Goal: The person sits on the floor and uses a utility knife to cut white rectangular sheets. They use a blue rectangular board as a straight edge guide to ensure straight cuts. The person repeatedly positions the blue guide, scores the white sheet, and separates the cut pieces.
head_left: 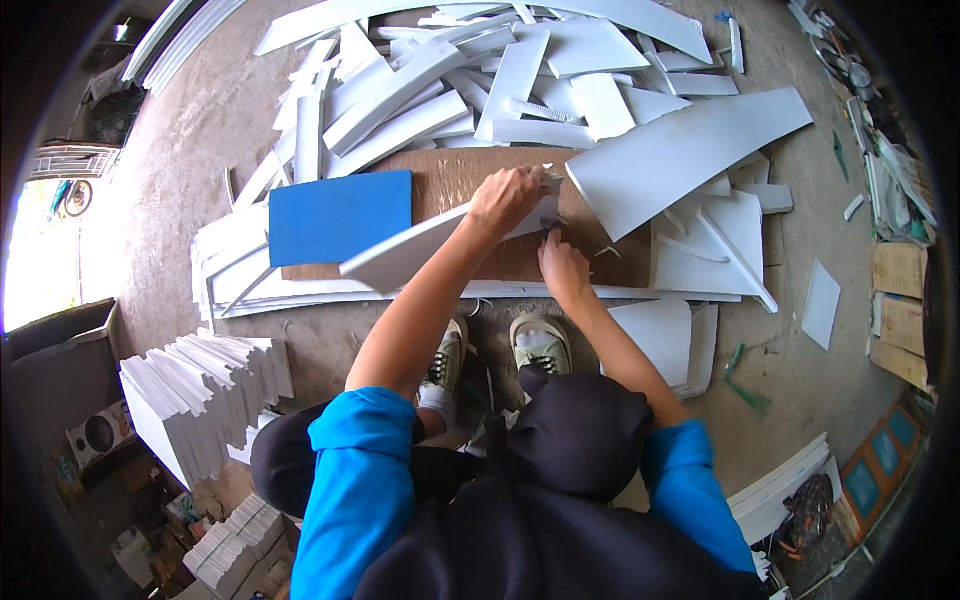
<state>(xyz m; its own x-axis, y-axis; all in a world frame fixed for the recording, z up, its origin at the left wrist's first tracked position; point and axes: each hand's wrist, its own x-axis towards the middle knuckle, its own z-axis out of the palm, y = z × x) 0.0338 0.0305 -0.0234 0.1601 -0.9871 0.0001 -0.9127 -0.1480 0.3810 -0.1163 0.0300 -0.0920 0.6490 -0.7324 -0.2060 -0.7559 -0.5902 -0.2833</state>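
Head view:
- I see my left hand (508,197) just above the middle of the frame, fingers clenched over the upper end of a long white strip (420,250) that slants down toward the centre left.
- My right hand (562,265) sits just below and to the right of it, fingers pinched on something small at the strip's edge; what it is, I cannot tell.
- The strip lies across a brown board (470,180) on the floor, at the centre of the frame.
- A blue sheet (340,215) rests on the board's left end, just beside the strip.
- A big curved white panel (680,150) lies to the upper right, its near corner close to my left hand.
- White offcuts (450,80) are heaped along the top of the frame.
- A stack of white pieces (200,390) stands at the lower left.
- My shoes (540,345) are planted just under the board's near edge.
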